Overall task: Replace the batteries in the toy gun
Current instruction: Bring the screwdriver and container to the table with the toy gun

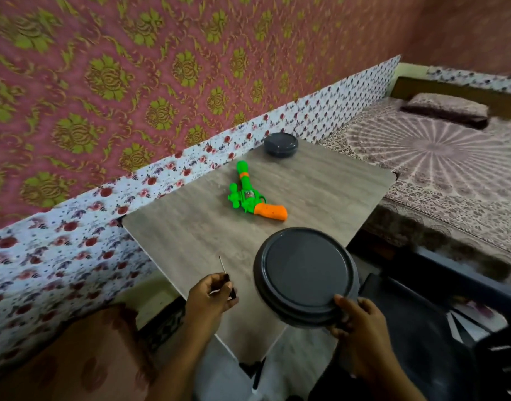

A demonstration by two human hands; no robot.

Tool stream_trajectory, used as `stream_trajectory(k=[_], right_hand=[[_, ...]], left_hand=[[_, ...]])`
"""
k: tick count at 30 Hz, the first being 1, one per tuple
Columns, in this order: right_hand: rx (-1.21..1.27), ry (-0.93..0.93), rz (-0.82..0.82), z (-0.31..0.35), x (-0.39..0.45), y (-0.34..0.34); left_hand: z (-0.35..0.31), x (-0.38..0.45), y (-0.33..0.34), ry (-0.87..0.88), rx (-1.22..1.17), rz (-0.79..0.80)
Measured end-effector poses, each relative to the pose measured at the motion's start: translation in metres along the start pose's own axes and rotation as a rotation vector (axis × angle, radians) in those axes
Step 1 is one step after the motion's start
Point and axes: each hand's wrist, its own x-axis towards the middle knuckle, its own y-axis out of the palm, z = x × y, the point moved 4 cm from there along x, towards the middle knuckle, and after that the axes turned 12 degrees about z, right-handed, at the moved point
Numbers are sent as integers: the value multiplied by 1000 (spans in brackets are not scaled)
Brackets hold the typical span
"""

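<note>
A green toy gun point(248, 195) with an orange grip lies flat in the middle of the small wooden table point(321, 186), barrel pointing away from me. My left hand point(209, 296) grips a thin screwdriver point(223, 267) near the table's front edge, its shaft pointing up. My right hand point(361, 322) holds a round dark grey lidded container point(305, 276) by its near rim, tilted above the table's front right corner. No batteries are visible.
A smaller dark grey round container point(280, 145) stands at the table's far edge by the floral wall panel point(75, 227). A bed point(439, 157) with a patterned sheet lies to the right. A dark plastic chair point(439, 328) stands at the lower right.
</note>
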Motion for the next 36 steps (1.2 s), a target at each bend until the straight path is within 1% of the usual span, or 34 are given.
stream_trajectory(k=[4, 10, 15, 22, 27, 32, 36], right_hand=[[10, 35, 47, 25, 48, 15], [-7, 106, 108, 47, 101, 41], [-118, 124, 166, 64, 149, 61], [-224, 180, 293, 85, 225, 79], [-241, 206, 339, 107, 297, 64], [-283, 255, 354, 145, 398, 22], [-290, 323, 330, 182, 473, -25]], left_hand=[[-8, 43, 1, -4, -49, -28], [-14, 81, -4, 9, -52, -72], [-13, 110, -16, 26, -47, -153], [-11, 147, -16, 57, -204, -318], [-18, 210, 34, 132, -301, -366], [-16, 288, 96, 127, -187, -376], [-13, 335, 148, 64, -168, -418]])
